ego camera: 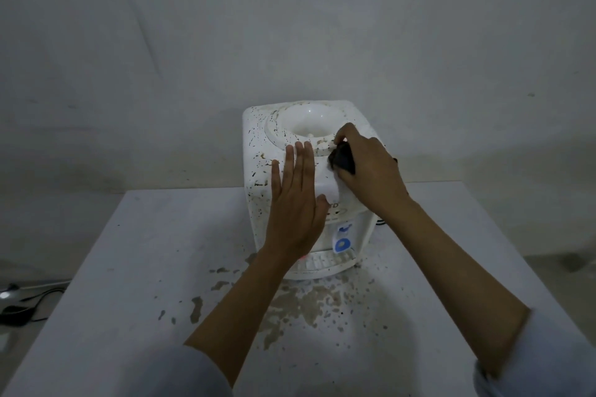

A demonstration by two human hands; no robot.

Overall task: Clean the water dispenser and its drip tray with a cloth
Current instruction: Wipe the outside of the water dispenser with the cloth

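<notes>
Step in hand: we judge we are wiping the top of the water dispenser (309,171), near the collar of its bottle well.
Right hand (367,167): its fingers (343,134) are curled round a dark bunched cloth (342,159) and press it to the top, just right of centre.
Left hand (295,203): it lies flat on the front left of the top, fingers (300,158) straight and together, holding nothing; we take it to be steadying the unit.
Doing it well: we should keep the flat hand firm so the unit cannot slide on the desk (129,284), work the cloth in short strokes round the collar, then move to the speckled left side.
Looks: a white casing, heavily flecked with brown specks on top and down the left face; the strip beside the cloth looks cleaner.
Drip tray (325,263): it sits at the foot of the front, below the blue tap (342,245), not yet reached.
Place: the dispenser stands at the far middle of the desk, with brown splashes on the surface before it.
</notes>
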